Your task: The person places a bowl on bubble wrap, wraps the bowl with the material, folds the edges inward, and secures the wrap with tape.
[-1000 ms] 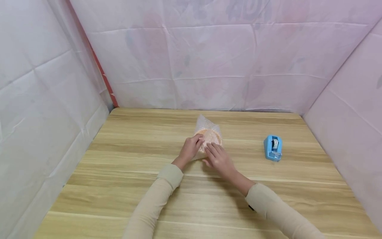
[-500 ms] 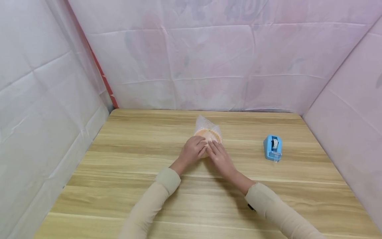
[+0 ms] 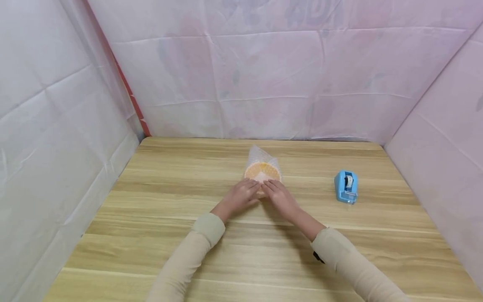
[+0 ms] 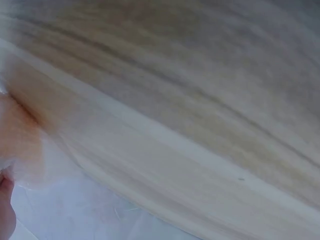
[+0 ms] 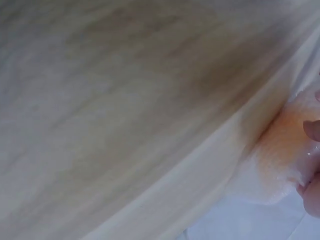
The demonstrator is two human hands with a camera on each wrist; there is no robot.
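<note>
A round orange object [image 3: 253, 168], perhaps a dish, lies inside clear bubble wrap [image 3: 258, 153] near the middle of the table. One pointed end of the wrap sticks out toward the back. My left hand [image 3: 239, 196] and right hand [image 3: 281, 201] meet at the near side of the bundle. Their fingers lie over a fold of the wrap, tips almost touching, and hold it against the orange object. At the edge of the right wrist view, thumb and fingers [image 5: 312, 197] stand on either side of the wrap. The left wrist view catches only a fingertip [image 4: 6, 200] at the wrap.
A blue tape dispenser [image 3: 345, 187] with a roll of clear tape stands to the right on the wood-grain table [image 3: 181, 180]. Pale cloth sheets [image 3: 264, 75] hang behind the table and along both sides.
Both hands have drawn in toward each other and slightly nearer to me over the wrap. The left fingers slid off the orange top, so more of it shows. The tape dispenser stays put.
</note>
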